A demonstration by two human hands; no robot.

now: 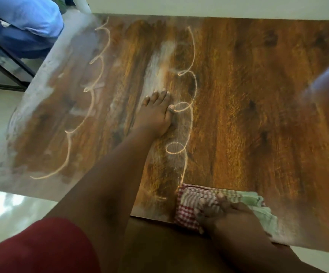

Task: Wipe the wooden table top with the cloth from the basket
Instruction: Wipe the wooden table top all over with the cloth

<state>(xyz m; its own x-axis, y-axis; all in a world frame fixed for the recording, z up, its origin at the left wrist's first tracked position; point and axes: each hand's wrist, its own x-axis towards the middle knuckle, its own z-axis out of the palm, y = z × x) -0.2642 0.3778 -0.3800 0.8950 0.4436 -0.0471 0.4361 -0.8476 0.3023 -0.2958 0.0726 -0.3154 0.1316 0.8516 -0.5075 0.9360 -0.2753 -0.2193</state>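
Along the left of the frame, the wooden table top (238,95) is showing a pale dusty film and a looping chalk line (92,99); this zone is awaiting wiping. At centre, the left hand (155,115) is lying flat with fingers spread, grasping nothing, bracing on the surface beside a second chalk line (191,79). At lower right, the right hand (224,213) is pressing on the checked cloth (195,201) with fingers curled onto it at the near table edge. The right portion is appearing cleaner. Judgement: wiping is under way, with much left
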